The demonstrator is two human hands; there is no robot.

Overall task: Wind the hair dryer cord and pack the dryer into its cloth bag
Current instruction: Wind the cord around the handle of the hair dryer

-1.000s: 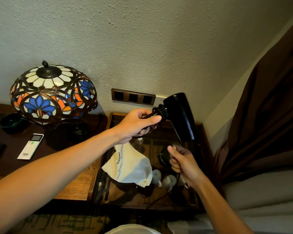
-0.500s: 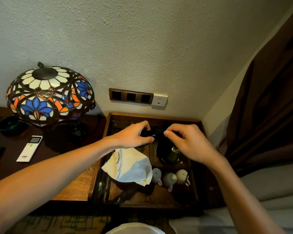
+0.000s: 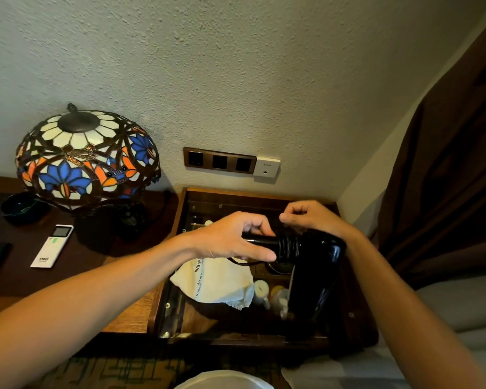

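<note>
- Wooden tray (image 3: 357, 318) lies beneath my grip.
- Cloth bag (image 3: 222, 282) rests in it, below my left hand (image 3: 230, 240).
- Hair dryer (image 3: 312, 276): that hand clamps its handle.
- My right hand (image 3: 312, 217) pinches, probably, the cord (image 3: 288, 245) coiled there.

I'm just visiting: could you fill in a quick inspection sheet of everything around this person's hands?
Surface: wooden tray beside a dark table.
Job's things: black dryer held above the tray; white cloth bag lying in it, empty-looking.
Clutter: small white cups in the tray; remote; dark dish.
Grips: left hand closed on the dryer handle; right hand pinched above it.
Cables: cord coiled around the handle.
Surroundings: stained-glass lamp, wall sockets, brown curtain.
</note>
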